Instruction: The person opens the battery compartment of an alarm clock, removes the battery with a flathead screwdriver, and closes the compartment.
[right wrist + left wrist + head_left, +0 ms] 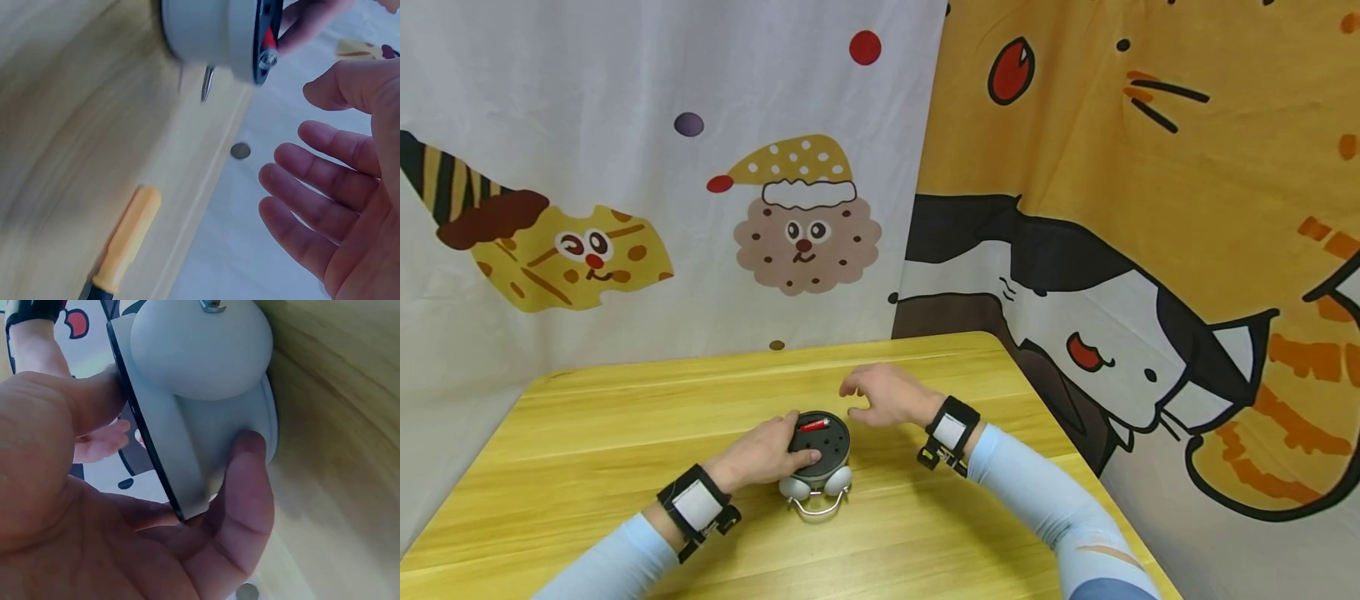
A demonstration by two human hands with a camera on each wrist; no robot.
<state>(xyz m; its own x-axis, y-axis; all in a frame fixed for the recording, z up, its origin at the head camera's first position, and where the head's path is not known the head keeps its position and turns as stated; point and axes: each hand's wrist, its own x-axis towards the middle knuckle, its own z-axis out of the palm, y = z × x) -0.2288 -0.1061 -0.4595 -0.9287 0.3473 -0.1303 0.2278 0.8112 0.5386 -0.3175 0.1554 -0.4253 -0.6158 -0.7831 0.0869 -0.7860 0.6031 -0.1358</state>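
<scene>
Your L hand (763, 452) grips the alarm clock (832, 446); R hand (887, 394) holds nothing.
Clock's back-up on the tabletop (625, 442), bells (838, 480) twd you, w/ red battery-like piece (812, 425) at its back. Your L thumb's on the back, fingers round the side. R hand's nearby, relaxed, fingers apart; orange handle (131, 234) lies on tabletop.

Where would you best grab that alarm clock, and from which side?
Probably by the alarm clock's round casing, from the person's right: that side is bare and curved, while the left hand grips the opposite side and the bells and wire handle stick out at the near end.
</scene>
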